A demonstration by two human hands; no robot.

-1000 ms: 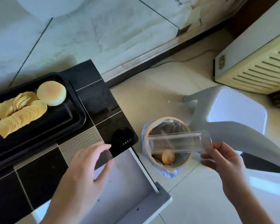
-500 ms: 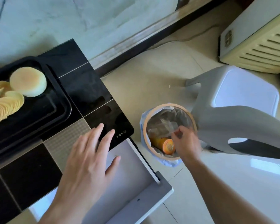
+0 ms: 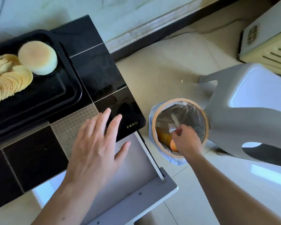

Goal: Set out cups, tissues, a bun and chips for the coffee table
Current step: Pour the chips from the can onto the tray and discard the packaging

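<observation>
A round pale bun [image 3: 38, 57] and a fanned row of chips [image 3: 8, 82] lie on a black tray [image 3: 62, 101] at the left of the black-tiled coffee table [image 3: 94, 73]. My left hand [image 3: 96, 143] hovers flat, fingers apart, over the table's near right corner. My right hand [image 3: 186, 140] reaches into the bin [image 3: 204, 120] on the floor, fingers closed on a clear plastic chip tube [image 3: 173, 124] that points down into the bin liner. No cups or tissues are in view.
An open white drawer [image 3: 136, 184] juts out under the table's corner. A grey plastic stool [image 3: 250, 111] stands right beside the bin. An orange object [image 3: 173, 146] lies inside the bin. A cream radiator cover [image 3: 269, 46] is at the far right.
My right hand, which held the clear tube level above the bin, has pushed it down into the bin. My left hand slid forward over the table corner. The view shifted down and right.
</observation>
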